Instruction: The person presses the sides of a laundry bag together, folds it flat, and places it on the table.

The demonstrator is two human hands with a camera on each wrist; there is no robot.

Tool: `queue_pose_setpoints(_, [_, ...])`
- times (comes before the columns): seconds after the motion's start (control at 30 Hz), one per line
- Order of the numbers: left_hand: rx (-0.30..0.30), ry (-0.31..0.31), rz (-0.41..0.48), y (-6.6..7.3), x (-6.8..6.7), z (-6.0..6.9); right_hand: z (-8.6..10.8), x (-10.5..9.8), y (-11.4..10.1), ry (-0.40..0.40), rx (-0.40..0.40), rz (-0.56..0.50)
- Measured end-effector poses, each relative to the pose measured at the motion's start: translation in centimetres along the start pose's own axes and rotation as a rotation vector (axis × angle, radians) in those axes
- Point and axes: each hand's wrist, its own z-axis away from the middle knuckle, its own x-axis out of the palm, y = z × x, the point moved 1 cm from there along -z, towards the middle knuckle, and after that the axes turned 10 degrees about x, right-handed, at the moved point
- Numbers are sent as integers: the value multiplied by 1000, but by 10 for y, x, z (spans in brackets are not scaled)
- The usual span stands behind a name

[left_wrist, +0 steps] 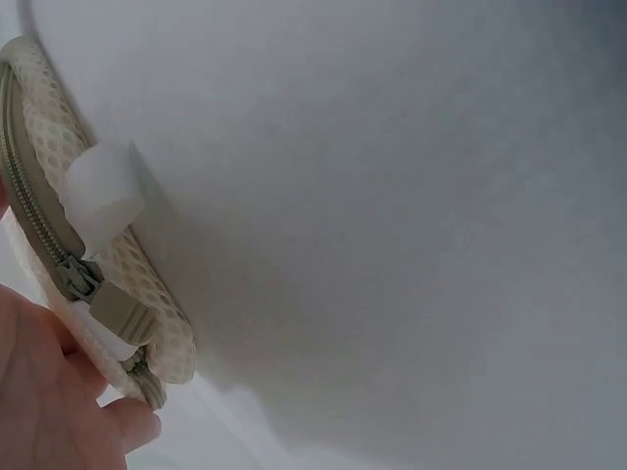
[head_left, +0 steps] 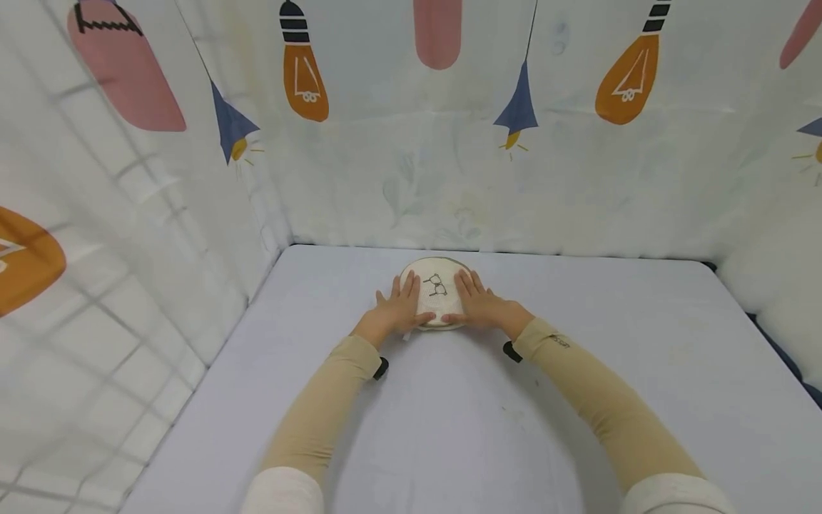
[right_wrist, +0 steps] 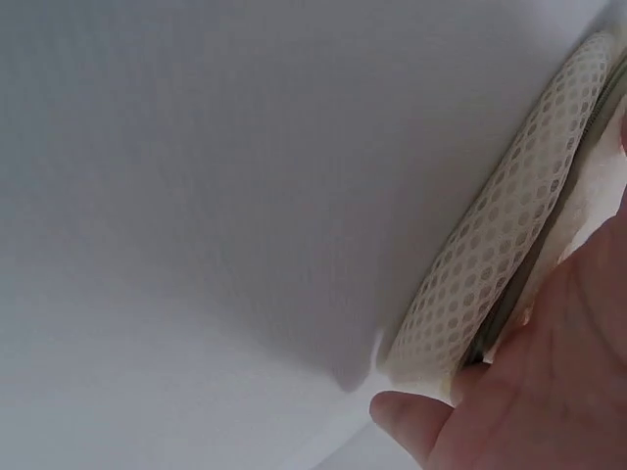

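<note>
A round cream pouch [head_left: 437, 303] lies flat on the white tabletop [head_left: 449, 407], whose far edge runs just beyond the pouch. The left hand [head_left: 399, 308] rests on the left part of the pouch, its fingers straight and pointing away from the person, its thumb stretched inward along the near rim. The right hand [head_left: 481, 307] rests on the right part of the pouch in much the same way, its thumb reaching inward so that the two thumb tips are near each other but apart. Neither grip is closed round anything: both are spread, pressing or touching the pouch rather than clasping it. Between the hands, a dark line drawing [head_left: 437, 285] shows on top of the pouch. The wrist views show the pouch's honeycomb mesh side [right_wrist: 500, 215] and, above it, an olive zipper [left_wrist: 34, 206]. On the pouch's left side, a ribbed puller [left_wrist: 122, 311] hangs from the slider, and a white tag [left_wrist: 103, 191] sticks out. A white patch shows beside the puller; what it is cannot be told. Nearer the person than the pouch are two tan sleeves [head_left: 327, 403], with a black piece [head_left: 382, 368] under each wrist. Behind the pouch hangs a pale curtain [head_left: 385, 171] printed with bulbs and lamps.
</note>
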Motion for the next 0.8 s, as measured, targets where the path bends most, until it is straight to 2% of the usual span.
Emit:
queue_pose_setpoints(0.17, [-21, -33, -16, 3, -2, 1, -5, 4, 1, -31, 16, 15])
queue_pose_setpoints(0.5, [-60, -29, -39, 2, 1, -6, -11, 1, 3, -58, 22, 34])
queue_pose_setpoints(0.67, [-43, -39, -13, -1, 1, -5, -12, -1, 3, -72, 26, 53])
queue_pose_setpoints(0.8, [-11, -21, -13, -5, 0, -5, -8, -6, 5, -26, -21, 50])
